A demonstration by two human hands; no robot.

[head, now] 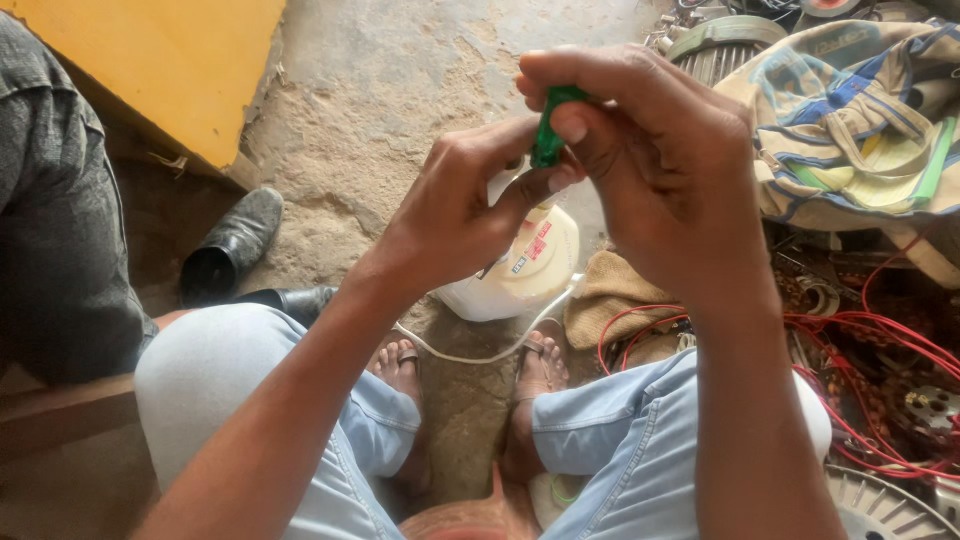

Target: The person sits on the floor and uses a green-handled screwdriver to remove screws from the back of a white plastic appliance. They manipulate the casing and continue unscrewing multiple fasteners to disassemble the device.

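Both hands are raised close in front of the camera around a small green plastic piece point(549, 135). My left hand point(455, 215) pinches its lower end between thumb and forefinger. My right hand point(655, 165) curls over its upper end, thumb pressing against its side. Most of the green piece is hidden by the fingers. Below the hands, on the ground between my feet, stands a white plastic jug point(520, 270) with a red-and-blue label.
A white cable point(470, 355) loops by my sandalled feet. Red wires point(880, 345) and metal parts lie at the right, under a patterned cloth bag point(860, 120). A tan rag point(610, 295) sits beside the jug. Another person's sleeve point(50, 220) and black shoes point(230, 245) are at left, near a yellow board point(160, 60).
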